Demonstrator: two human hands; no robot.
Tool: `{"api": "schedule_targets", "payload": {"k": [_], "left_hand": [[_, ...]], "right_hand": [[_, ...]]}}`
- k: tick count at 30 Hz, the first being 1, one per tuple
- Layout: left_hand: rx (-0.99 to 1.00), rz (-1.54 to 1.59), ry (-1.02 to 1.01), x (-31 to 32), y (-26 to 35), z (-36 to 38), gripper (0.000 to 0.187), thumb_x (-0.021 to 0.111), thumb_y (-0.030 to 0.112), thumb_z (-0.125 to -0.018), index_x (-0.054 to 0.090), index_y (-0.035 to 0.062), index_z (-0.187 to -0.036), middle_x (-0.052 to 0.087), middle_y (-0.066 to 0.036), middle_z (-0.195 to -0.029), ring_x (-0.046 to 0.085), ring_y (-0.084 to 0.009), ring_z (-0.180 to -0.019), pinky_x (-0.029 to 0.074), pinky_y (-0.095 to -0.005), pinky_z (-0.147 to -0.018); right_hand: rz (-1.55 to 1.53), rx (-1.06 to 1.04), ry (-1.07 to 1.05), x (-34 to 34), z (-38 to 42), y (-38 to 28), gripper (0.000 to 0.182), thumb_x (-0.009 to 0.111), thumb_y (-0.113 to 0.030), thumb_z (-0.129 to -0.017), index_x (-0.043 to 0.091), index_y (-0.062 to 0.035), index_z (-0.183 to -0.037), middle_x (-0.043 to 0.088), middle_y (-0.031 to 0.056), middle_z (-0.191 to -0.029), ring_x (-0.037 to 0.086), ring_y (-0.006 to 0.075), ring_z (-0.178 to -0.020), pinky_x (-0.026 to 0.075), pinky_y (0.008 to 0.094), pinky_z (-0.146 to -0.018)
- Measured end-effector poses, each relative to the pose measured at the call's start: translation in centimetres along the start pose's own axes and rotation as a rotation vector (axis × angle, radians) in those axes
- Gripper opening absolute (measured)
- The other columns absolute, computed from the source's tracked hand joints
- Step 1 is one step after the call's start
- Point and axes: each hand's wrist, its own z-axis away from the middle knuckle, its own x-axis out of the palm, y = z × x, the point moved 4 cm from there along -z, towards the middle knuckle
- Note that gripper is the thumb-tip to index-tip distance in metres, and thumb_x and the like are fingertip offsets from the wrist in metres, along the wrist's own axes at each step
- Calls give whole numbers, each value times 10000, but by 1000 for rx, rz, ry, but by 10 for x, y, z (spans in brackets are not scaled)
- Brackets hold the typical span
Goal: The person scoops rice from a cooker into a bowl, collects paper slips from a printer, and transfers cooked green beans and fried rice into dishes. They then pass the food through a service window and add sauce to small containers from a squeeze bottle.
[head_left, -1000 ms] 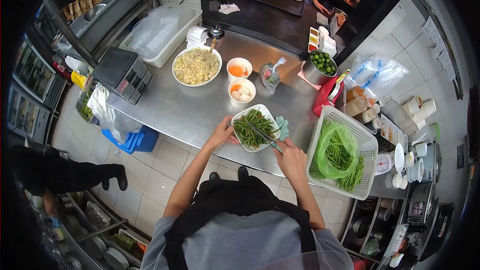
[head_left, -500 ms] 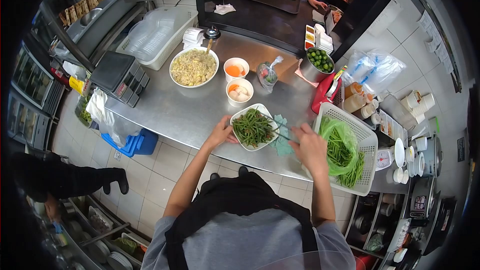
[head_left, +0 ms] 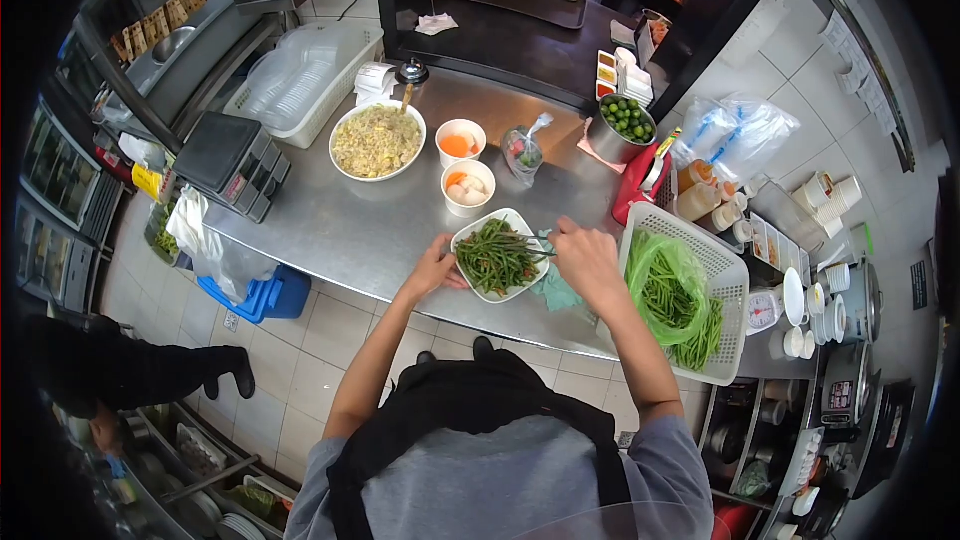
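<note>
A white square dish [head_left: 499, 294] heaped with cooked green beans [head_left: 495, 255] sits at the near edge of the steel counter. My left hand [head_left: 437, 268] holds its left rim. In my right hand [head_left: 588, 258] are dark metal tongs [head_left: 533, 244], their tips among the beans at the right side of the dish. A green cloth [head_left: 557, 290] lies just right of the dish, partly behind my right hand. Beyond the dish stand two white cups, the nearer [head_left: 468, 189] with pale round pieces, the farther [head_left: 461, 142] with something orange.
A large bowl of fried rice [head_left: 378, 142] stands left of the cups. At right, a white basket [head_left: 735, 325] holds bagged green beans, near a pot of limes [head_left: 628, 123]. Drawers [head_left: 233, 165] stand at left. Co-workers are across the pass and at lower left.
My right hand has moved left and up, closer to the dish, and the tongs are at a different angle in the beans. The co-worker's hand across the pass has lifted off the counter.
</note>
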Motion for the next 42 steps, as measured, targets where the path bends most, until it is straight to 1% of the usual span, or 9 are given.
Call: {"api": "schedule_targets", "payload": {"k": [2,8,12,20,23,29,32,36,42], "left_hand": [[7,3,-8,0,-1,-1,344,355,59,-894,284,74,-1230,609,-193,-826,657,-257,-643,569,-321,-556],[17,-23,-10,0,1,0,331,359,70,-901,285,75,-1224,612,-195,-817,657,-252,-642,569,-318,-560],[-12,-39,-7,1,2,1,336,334,81,-908,288,104,-1240,616,-178,-840,658,-240,-671,565,-315,-601],[25,0,-16,0,-1,-1,328,359,68,-899,292,84,-1219,613,-188,-817,659,-252,-647,566,-315,-562],[13,-25,-19,-1,-1,0,327,340,79,-908,287,99,-1229,618,-183,-837,660,-244,-670,566,-311,-594],[1,-3,-16,-1,-2,-2,334,354,68,-900,287,87,-1227,616,-194,-809,659,-255,-647,565,-317,-563],[1,-18,-20,-2,-3,-3,334,351,72,-902,283,83,-1228,619,-194,-811,660,-253,-647,564,-315,-560],[-13,-52,-22,1,3,1,333,344,99,-908,283,96,-1236,616,-187,-861,663,-249,-697,570,-313,-600],[0,-82,-39,0,2,0,336,341,109,-908,284,97,-1239,619,-175,-885,664,-238,-701,569,-306,-602]], "right_hand": [[33,42,-13,-30,4,2,80,660,-116,-669,647,-51,-712,570,88,-790,624,284,-673,493,385,-573],[189,-35,-222,-5,3,12,106,561,-68,-692,661,-51,-663,629,134,-863,650,273,-660,502,366,-529],[202,-58,-221,3,-3,13,106,560,-79,-698,660,-59,-667,636,123,-838,649,266,-651,499,371,-535],[221,-45,-134,-59,16,26,121,536,-75,-692,645,-58,-639,631,96,-773,645,257,-636,492,364,-524],[186,85,-194,-70,18,28,116,705,-135,-616,636,-56,-667,591,77,-821,621,266,-707,474,377,-594],[124,18,-108,-61,12,7,88,680,-114,-629,620,-51,-643,586,81,-795,620,271,-659,478,388,-569],[89,-121,-21,-32,3,-3,108,543,-59,-677,637,-38,-629,618,107,-788,642,260,-623,491,372,-503],[122,-100,-106,-42,-1,4,88,663,-109,-622,629,-38,-662,620,85,-842,635,275,-673,496,388,-567],[259,-184,-330,-24,-24,22,63,598,-71,-688,655,-68,-715,638,65,-842,645,263,-740,501,367,-568]]}}
